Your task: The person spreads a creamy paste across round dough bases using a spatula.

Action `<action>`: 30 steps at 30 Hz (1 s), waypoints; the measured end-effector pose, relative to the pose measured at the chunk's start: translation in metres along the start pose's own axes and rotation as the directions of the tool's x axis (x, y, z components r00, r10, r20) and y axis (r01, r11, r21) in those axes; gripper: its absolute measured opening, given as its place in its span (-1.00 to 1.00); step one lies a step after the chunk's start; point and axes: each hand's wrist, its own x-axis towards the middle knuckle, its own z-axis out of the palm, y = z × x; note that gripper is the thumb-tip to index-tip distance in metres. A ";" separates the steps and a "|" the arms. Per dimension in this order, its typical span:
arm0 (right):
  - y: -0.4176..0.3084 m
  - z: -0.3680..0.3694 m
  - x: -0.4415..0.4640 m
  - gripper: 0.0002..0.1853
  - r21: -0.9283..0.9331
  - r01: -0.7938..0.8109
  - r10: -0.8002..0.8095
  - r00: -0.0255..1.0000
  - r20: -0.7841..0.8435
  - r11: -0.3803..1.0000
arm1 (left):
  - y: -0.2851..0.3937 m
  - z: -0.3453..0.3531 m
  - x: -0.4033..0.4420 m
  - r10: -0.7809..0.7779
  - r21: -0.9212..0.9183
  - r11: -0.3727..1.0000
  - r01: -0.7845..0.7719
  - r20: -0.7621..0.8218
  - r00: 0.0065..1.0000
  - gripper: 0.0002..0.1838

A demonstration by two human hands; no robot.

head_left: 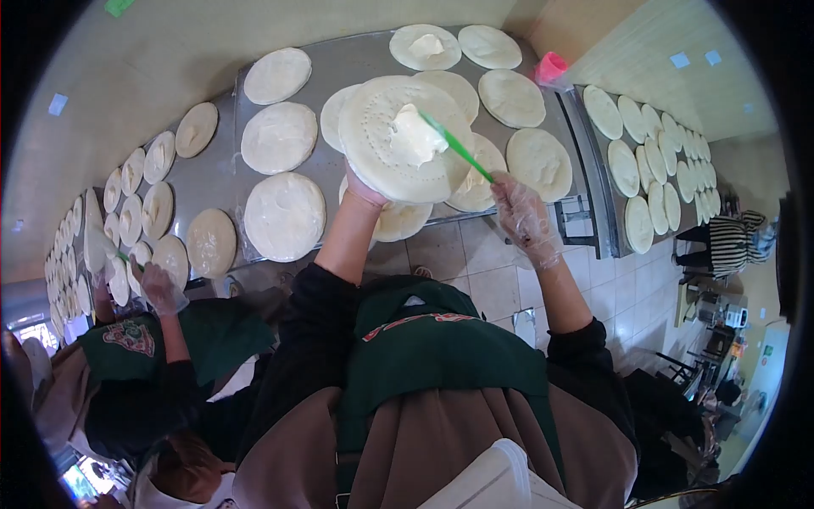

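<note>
On my left hand [366, 188], mostly hidden beneath it, rests a round flat dough disc [365, 114] dotted with small holes, raised above the metal table. A lump of white cream [415, 136] lies on its middle. My right hand [521, 216], in a clear plastic glove, is closed round the handle of a green spatula [462, 151], whose tip touches the cream. Other dough discs lie below and beside the held one, some partly covered by it. A disc at the back [424, 47] also carries a lump of cream.
Coated discs [284, 216] lie on the metal table [348, 53]. A pink container [551, 68] stands at its back right corner. Another table with discs [623, 170] is on the right. A co-worker's gloved hand [159, 288] is at the left; a person in stripes [738, 244] stands far right.
</note>
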 end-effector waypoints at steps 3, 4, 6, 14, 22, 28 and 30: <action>-0.001 0.001 -0.020 -0.87 0.095 0.106 -0.107 0.994 0.009 0.990 | -0.016 0.003 0.005 0.071 0.057 0.996 -0.069 -0.049 0.996 -0.38; -0.003 0.000 -0.025 -0.87 0.095 0.109 -0.110 0.994 0.014 0.989 | -0.019 0.001 0.007 0.077 0.055 0.996 -0.074 -0.050 0.996 -0.38; -0.007 0.001 -0.033 -0.87 0.140 0.104 -0.113 0.992 0.057 0.985 | -0.022 -0.001 0.010 0.168 0.155 0.976 -0.154 -0.082 0.982 -0.39; -0.028 0.001 -0.038 -0.87 0.499 -0.108 -0.036 0.962 0.271 0.860 | -0.006 -0.015 0.003 0.208 0.153 0.969 -0.193 -0.086 0.974 -0.35; -0.002 -0.012 0.006 -0.86 0.310 -0.036 0.050 0.998 -0.036 0.950 | 0.009 -0.008 0.004 0.094 0.065 0.993 -0.097 0.048 0.994 -0.33; -0.012 -0.002 0.002 -0.88 -0.031 0.055 -0.056 0.998 -0.024 0.998 | 0.007 -0.009 0.016 0.094 -0.095 0.993 -0.075 0.203 0.975 -0.36; -0.019 0.003 -0.006 -0.88 -0.039 0.086 -0.087 0.996 -0.023 0.996 | 0.004 -0.012 0.021 0.136 -0.104 0.987 -0.122 0.140 0.981 -0.37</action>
